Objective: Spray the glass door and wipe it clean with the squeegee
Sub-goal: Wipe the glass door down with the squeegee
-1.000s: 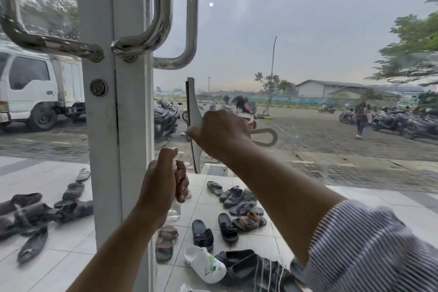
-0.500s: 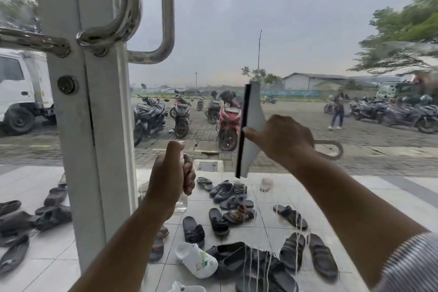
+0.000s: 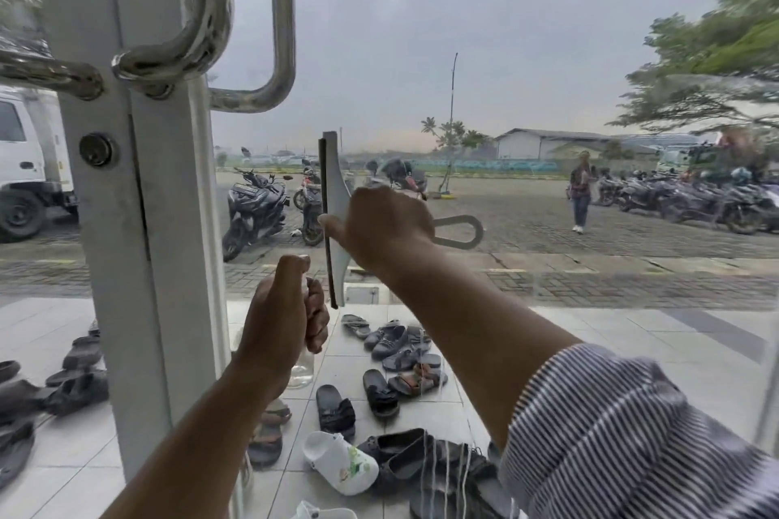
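Note:
The glass door point(image 3: 527, 55) fills the view ahead of me. My right hand point(image 3: 381, 225) grips a white squeegee point(image 3: 335, 190) whose dark rubber blade stands upright against the glass, left of centre. Its looped handle end point(image 3: 461, 231) sticks out to the right of my fist. Lower and to the left, my left hand point(image 3: 286, 308) holds a clear spray bottle point(image 3: 301, 371) upright close to the glass, with most of the bottle hidden by the fingers.
A white door frame point(image 3: 139, 223) with a round lock and chrome pull handles point(image 3: 210, 34) stands at the left. Beyond the glass, several sandals point(image 3: 379, 388) lie on white tiles; parked motorcycles, a white truck and a walking person are farther out.
The squeegee moved right across the glass, then came back left toward the frame. My left hand stayed low with the bottle.

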A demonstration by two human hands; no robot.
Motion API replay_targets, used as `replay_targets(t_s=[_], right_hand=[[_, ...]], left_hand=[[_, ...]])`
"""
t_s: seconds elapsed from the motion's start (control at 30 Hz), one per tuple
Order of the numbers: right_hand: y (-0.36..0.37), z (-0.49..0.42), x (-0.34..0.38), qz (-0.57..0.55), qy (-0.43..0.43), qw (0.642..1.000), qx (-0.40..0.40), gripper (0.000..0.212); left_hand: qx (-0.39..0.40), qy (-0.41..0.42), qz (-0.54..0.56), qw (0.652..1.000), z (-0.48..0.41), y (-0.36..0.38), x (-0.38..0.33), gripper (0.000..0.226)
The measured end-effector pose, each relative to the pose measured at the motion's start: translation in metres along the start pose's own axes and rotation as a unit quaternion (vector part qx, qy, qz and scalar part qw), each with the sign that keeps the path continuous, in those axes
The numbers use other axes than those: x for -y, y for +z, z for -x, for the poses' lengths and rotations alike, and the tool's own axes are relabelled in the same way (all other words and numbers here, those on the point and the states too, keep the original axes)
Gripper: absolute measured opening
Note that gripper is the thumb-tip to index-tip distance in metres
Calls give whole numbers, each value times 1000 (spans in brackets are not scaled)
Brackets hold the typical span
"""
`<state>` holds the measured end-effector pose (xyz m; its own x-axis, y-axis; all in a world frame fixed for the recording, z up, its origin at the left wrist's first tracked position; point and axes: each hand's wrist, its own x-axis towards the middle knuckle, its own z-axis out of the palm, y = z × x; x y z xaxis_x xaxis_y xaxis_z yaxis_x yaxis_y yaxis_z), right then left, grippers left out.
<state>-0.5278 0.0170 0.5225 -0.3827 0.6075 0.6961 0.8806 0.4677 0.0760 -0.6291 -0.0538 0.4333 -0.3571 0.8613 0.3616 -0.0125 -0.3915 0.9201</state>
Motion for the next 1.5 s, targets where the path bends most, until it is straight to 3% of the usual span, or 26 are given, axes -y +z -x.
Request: replay_targets(t_s=[0.13,0.4,0.67,0.87,0.97,1.1,1.23,1.37,1.5], right_hand=[[8,11,-40,-5,45,999,-5,69],[-5,62,-156,-54,192,980,-22,67],[31,138,-233,-185,381,905,-46,79],[27,138,-234,-223,373,900,-35,77],[9,133,-231,-169,323,930,-58,72],[-16,107,-230,-72,191,976,-77,65],[-24,98,-249,-13,172,983,-64,64],[-27,120,-291,-88,263,957,-87,61],[-9,150,-329,-250,393,878,-110,65]], left_hand=[[17,6,-6,1000,-6,18,-2,53],[58,-11,1,998,-17,64,0,47],[120,-2,-1,993,-13,118,10,46],[127,-6,-14,992,-4,134,19,47],[130,-7,-8,991,0,137,23,41],[134,-8,-7,991,2,148,29,39],[141,-3,-18,990,4,162,33,38],[145,0,-24,989,7,180,35,38],[149,-3,-24,988,11,194,35,37]])
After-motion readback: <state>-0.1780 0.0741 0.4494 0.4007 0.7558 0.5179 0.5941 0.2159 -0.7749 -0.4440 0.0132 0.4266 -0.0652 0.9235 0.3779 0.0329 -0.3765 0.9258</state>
